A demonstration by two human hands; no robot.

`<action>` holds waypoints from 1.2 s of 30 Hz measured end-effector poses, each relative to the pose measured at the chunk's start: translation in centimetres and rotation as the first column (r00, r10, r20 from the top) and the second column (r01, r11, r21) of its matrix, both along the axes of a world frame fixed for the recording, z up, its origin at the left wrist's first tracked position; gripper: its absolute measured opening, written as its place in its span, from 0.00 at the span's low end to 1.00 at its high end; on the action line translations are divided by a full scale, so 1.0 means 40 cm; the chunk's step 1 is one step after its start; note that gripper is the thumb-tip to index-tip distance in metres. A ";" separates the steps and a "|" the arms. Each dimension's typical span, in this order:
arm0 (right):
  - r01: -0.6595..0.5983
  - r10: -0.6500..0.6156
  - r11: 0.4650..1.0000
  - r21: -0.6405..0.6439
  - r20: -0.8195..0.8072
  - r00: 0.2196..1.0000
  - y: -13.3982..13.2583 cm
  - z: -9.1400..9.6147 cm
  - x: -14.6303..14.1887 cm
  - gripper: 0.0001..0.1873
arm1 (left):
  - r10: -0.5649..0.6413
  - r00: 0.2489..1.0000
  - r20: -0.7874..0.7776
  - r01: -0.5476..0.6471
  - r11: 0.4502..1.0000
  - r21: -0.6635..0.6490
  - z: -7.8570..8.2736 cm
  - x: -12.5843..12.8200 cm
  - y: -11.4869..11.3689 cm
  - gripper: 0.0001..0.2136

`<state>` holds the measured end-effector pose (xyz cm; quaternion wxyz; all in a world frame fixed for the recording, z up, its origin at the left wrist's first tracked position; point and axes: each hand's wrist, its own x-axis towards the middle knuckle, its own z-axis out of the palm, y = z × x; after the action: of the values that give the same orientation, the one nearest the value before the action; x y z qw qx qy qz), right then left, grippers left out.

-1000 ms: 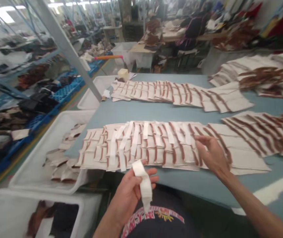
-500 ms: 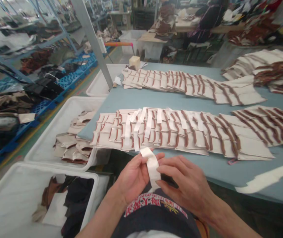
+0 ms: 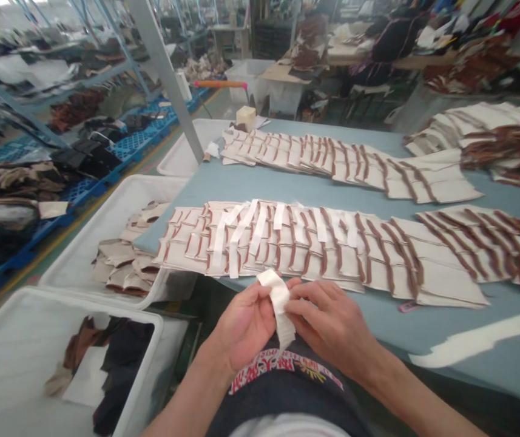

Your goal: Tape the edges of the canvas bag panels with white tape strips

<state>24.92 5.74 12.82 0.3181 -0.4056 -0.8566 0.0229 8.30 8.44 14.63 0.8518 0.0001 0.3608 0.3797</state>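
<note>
A short stack of white strips [image 3: 280, 301] hangs between my hands, just off the table's near edge. My left hand [image 3: 247, 321] is closed on it, the thumb pressing near its upper end. My right hand [image 3: 327, 318] pinches the strips' right edge, its fingertips partly hidden behind them. Just beyond lies a long row of overlapping cream fabric pieces [image 3: 442, 273] with brown edges. Several loose white strips [image 3: 241, 230] lie across the left and middle of that row.
A second row of cream pieces [image 3: 282, 149] runs along the back of the blue-green table [image 3: 287, 187]. A fanned white stack [image 3: 478, 341] lies at right. White bins [image 3: 150, 340] holding fabric stand left, beside a metal post [image 3: 168, 73]. A person [image 3: 389, 45] sits far back.
My right hand has shifted slightly left and its fingers have closed in on the strip edge. The view has turned a little, so the table rows appear further left.
</note>
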 end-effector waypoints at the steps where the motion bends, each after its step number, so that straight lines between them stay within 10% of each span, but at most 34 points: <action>1: -0.003 0.003 1.000 -0.015 -0.018 1.000 0.001 -0.003 0.014 0.07 | -0.005 1.000 -0.001 0.005 1.000 0.013 -0.003 0.015 -0.001 0.19; 8: -0.046 -0.048 0.947 -0.318 -0.281 0.958 0.001 -0.015 0.100 0.07 | -0.038 0.999 -0.028 0.040 0.994 0.099 -0.032 0.080 -0.009 0.19; 18: -0.001 -0.104 0.922 -0.388 -0.248 0.963 -0.006 -0.030 0.110 0.07 | -0.141 0.975 -0.173 0.190 0.932 0.308 -0.037 0.081 -0.040 0.36; 28: -0.059 -0.357 0.744 -0.665 -0.471 0.806 0.012 0.012 0.094 0.11 | -0.169 0.864 -0.474 0.359 0.867 0.346 -0.057 0.046 -0.057 0.29; 36: -0.095 -0.313 0.804 -0.587 -0.554 0.771 -0.015 -0.056 0.099 0.14 | -0.116 0.953 -0.280 0.164 0.974 0.155 -0.034 0.053 -0.054 0.26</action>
<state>28.89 5.15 10.59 0.4446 -0.5034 -0.6244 0.3989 10.42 6.29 13.26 0.8164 0.1529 0.4372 0.3449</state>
